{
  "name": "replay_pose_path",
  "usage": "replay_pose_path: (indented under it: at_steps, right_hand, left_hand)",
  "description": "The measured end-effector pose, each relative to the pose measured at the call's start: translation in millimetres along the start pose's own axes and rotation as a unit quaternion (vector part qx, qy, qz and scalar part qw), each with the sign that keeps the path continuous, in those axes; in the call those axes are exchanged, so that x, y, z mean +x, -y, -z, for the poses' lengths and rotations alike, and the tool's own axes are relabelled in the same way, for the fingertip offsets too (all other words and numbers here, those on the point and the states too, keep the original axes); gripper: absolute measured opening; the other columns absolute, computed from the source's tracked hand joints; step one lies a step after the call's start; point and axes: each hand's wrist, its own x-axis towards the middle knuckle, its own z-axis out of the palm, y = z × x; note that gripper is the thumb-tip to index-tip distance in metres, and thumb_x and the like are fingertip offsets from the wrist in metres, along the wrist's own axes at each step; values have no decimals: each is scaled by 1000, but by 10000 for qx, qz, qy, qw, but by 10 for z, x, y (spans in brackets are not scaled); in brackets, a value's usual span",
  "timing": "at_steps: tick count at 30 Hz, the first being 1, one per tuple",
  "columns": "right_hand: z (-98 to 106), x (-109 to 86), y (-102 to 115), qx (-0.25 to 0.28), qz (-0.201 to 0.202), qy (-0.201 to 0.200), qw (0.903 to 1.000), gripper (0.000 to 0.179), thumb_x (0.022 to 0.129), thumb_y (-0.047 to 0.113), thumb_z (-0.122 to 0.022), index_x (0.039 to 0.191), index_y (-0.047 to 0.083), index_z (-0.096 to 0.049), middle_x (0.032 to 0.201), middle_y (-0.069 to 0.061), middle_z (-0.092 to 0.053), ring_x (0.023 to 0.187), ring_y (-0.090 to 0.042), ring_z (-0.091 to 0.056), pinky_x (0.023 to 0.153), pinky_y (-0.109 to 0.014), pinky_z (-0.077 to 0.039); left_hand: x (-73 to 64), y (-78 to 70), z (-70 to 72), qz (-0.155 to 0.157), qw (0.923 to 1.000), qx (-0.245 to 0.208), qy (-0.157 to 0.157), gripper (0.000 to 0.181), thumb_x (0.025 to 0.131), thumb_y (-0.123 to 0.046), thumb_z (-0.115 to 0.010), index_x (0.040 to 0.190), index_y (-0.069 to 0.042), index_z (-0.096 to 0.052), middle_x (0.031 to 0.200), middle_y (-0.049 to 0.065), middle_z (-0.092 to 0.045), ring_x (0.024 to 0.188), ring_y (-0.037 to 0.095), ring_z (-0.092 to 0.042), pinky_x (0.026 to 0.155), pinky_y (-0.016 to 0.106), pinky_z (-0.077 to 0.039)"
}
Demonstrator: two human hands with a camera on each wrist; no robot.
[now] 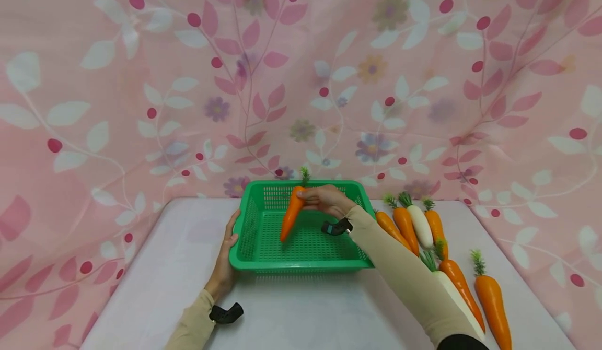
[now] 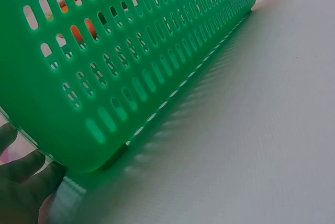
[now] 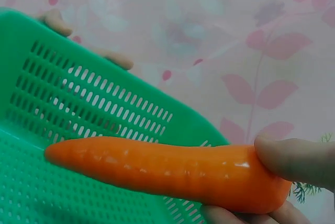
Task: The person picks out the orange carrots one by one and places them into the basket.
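Observation:
My right hand pinches an orange carrot near its leafy top, thumb on one side and fingers on the other. The carrot hangs tilted over the inside of a green plastic basket, its tip pointing down. In the right wrist view the carrot lies across the picture, with the thumb at its thick end. At the basket's left side my left hand holds the rim. Fingers of that hand show against the outer wall near a corner in the left wrist view.
Right of the basket, several carrots and white radishes lie on the white table. The right forearm partly covers them. Behind the table hangs a pink floral cloth.

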Motion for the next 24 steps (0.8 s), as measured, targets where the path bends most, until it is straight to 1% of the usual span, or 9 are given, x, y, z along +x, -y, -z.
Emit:
replay_pose_path:
  at_steps: [5,10,13,17,21,24]
  right_hand:
    - [-57,85,-7,-92,-44,91,9999,39,103,3,-66,140,-8,-63,123,-15,-75,105,-23,-75,114,-50,-48]
    - [-164,182,-47,-115,-54,181,9998,37,102,0,-66,136,-12,-63,128,-18,-70,106,-25,-74,116,-53,-46]
    - [-228,238,-82,-139,-119,134,9997,35,101,-1,-68,134,-13,-65,132,-22,-68,110,-28,-74,116,-54,-45]
    - [-291,287,-127,-186,-197,20,9996,33,99,-2,-70,130,-14,-67,136,-26,-67,116,-33,-73,114,-54,-48]
    - [-335,309,-163,-251,-220,89,9994,35,98,-3,-70,130,-17,-65,140,-30,-63,123,-38,-70,114,-56,-46]
    - [-350,326,-195,-364,-271,119,9989,35,99,-2,-70,131,-16,-65,141,-30,-62,126,-40,-68,114,-55,-47]
  left_hand:
    - [-2,-3,11,-26,10000,53,-16,59,112,-35,-20,171,-40,-12,179,-9,-6,156,9,-16,119,31,-16]
    - [6,7,20,-39,10000,56,-5,58,113,-37,-20,171,-40,-13,178,-9,-6,155,10,-17,119,33,-16]
    - [7,9,20,-32,10000,67,0,58,113,-38,-20,170,-40,-13,178,-10,-6,155,11,-17,120,35,-16]
    - [3,5,16,2,10000,97,15,58,113,-38,-20,170,-41,-12,178,-10,-6,155,14,-16,121,39,-15]
    - [4,3,16,-10,9999,130,-3,58,113,-38,-20,170,-41,-13,178,-10,-6,157,20,-14,122,45,-14]
    - [1,7,19,-4,9999,149,-10,58,112,-39,-20,170,-41,-12,179,-8,-5,158,24,-13,123,50,-13]
